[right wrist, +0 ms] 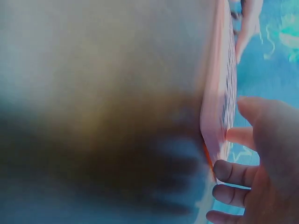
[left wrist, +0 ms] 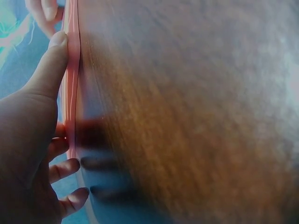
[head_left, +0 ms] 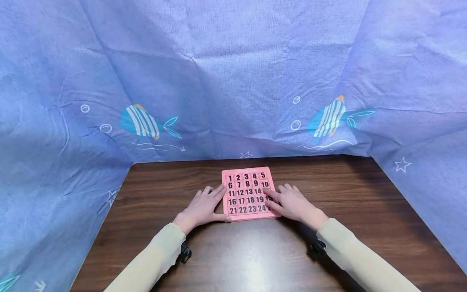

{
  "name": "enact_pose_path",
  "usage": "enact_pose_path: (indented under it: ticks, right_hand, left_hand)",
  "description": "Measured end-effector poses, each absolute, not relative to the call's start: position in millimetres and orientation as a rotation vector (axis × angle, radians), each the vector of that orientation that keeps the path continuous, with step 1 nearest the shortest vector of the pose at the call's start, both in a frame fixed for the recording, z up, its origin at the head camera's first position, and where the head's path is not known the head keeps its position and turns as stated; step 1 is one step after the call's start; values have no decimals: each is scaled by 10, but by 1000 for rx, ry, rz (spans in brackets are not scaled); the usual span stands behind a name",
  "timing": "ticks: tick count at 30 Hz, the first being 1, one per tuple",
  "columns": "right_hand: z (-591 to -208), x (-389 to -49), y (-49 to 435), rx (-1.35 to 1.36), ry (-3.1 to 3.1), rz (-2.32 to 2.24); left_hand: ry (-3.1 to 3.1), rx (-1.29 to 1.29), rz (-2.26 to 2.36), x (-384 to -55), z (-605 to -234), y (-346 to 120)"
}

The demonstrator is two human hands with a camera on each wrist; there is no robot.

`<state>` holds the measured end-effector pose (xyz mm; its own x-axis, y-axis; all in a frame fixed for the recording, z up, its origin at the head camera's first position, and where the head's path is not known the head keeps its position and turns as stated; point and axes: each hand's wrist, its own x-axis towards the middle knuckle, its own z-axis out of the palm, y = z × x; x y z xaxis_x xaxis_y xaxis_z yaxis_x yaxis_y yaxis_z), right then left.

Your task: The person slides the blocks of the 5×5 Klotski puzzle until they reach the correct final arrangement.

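A pink square number puzzle [head_left: 249, 191] lies flat on the table, its black-numbered tiles in rows from 1 at the far left. My left hand [head_left: 206, 205] rests at its left side, thumb at the near left corner and extended fingers along the left edge. In the left wrist view, the left thumb [left wrist: 51, 65] lies against the puzzle's pink edge [left wrist: 71, 84]. Over the right-hand columns reaches my right hand [head_left: 292, 202], covering part of 15 and the lower right corner. Its index finger [right wrist: 240, 136] appears to touch the tile face; exact contact is unclear.
The dark wood table [head_left: 164, 182] extends around the puzzle on all sides. Behind it hangs a blue cloth [head_left: 233, 81] with fish, bubbles and stars, which also hangs at both sides. Each wrist wears a black device [head_left: 185, 252] below its pale sleeve [head_left: 153, 255].
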<state>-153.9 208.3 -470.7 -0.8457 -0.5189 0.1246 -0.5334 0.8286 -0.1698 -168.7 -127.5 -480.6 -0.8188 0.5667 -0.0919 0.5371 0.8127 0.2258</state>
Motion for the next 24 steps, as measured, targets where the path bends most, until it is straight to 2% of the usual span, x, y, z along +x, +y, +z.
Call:
enact_pose_path:
  ticks: [8,20,24]
  right_hand:
    - [-4758,-1265,2189,847,-2894,260]
    - [-4732,-1457,2120,704,-2981,238]
    - [-4771,-1390,2142,751,-2981,271]
  left_hand:
    - [2843,880,308,-1690,-4777,-1287]
    - [2841,899,318,-1703,-4769,-1278]
    - [2834,888,303,-1694,-4779,-1274]
